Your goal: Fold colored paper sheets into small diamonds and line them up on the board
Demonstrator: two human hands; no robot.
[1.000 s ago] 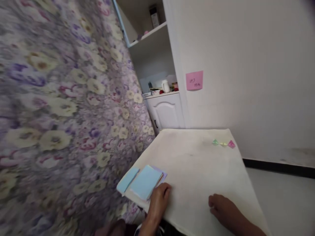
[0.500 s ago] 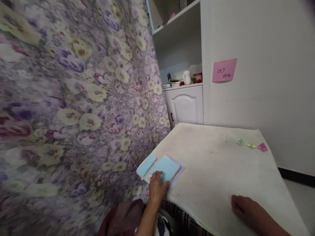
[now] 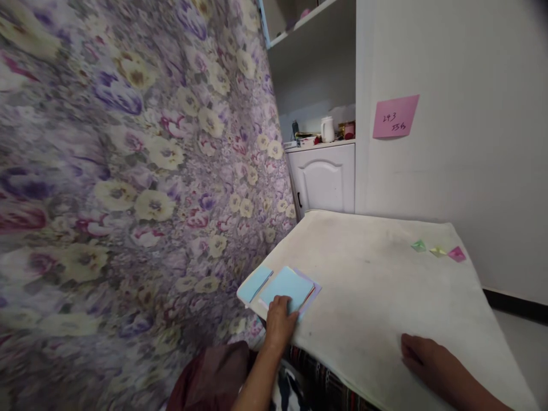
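Note:
My left hand (image 3: 281,325) rests on the near edge of a stack of light blue paper squares (image 3: 287,285). Its fingers are slightly bent and its thumb is spread to the right, so it is open. Sheets of other colours, including a lilac one (image 3: 315,291), stick out on the stack's right side. Left of the stack lies a narrower light blue paper pad (image 3: 257,283). My right hand (image 3: 422,357) lies on the white tabletop (image 3: 363,308) with its fingers curled in, and nothing shows in it.
Small folded paper pieces sit at the far right of the table: green (image 3: 418,246), yellow (image 3: 438,252) and pink (image 3: 456,254). A flowered curtain (image 3: 149,171) hangs along the left. Behind stands a white cabinet (image 3: 327,177); a pink note (image 3: 395,117) is on the wall.
My left hand has shifted slightly right along the near edge of the blue stack. My right hand stays nearly in place. The view has tilted down a little.

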